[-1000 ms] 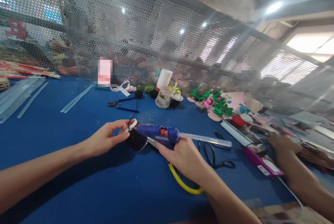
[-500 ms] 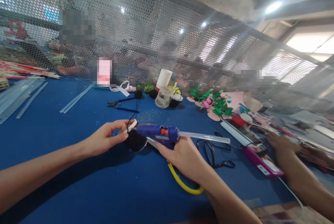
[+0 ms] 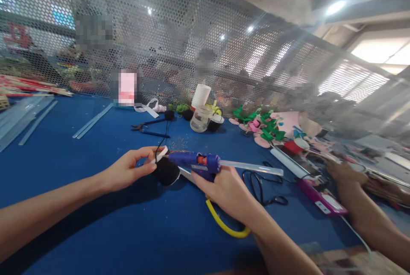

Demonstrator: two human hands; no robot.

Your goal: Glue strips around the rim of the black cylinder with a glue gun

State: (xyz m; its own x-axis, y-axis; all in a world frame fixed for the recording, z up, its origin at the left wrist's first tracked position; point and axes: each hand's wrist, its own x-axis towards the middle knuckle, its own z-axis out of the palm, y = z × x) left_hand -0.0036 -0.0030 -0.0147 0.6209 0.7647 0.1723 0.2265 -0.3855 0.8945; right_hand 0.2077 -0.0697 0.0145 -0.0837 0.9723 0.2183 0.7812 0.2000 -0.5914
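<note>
My left hand point(image 3: 134, 166) pinches the white rim of a small cup wrapped in black yarn point(image 3: 166, 172), tilted on its side. A black strand runs from the cup up to a small yarn ball point(image 3: 169, 115). My right hand point(image 3: 229, 187) is wrapped round a blue hot glue gun point(image 3: 195, 160), its nozzle at the cup's rim. From the gun's back end sticks a clear glue stick point(image 3: 256, 168). Under my right hand show a metal blade and a yellow handle loop point(image 3: 224, 226), seemingly scissors; whether that hand holds them too, I cannot tell.
Pliers point(image 3: 150, 130), a clear jar point(image 3: 201, 120) and stacked white paper cups point(image 3: 201, 95) stand beyond my hands. To the right lie a purple power strip point(image 3: 320, 198), black cable point(image 3: 261, 187) and green-pink craft pieces point(image 3: 270, 125). Another person's hand point(image 3: 346, 174) is far right.
Both my hands, the glue gun and the cup stay nearly in place. The gun's nozzle has shifted very slightly along the rim. The other person's hand has moved a little to the left.
</note>
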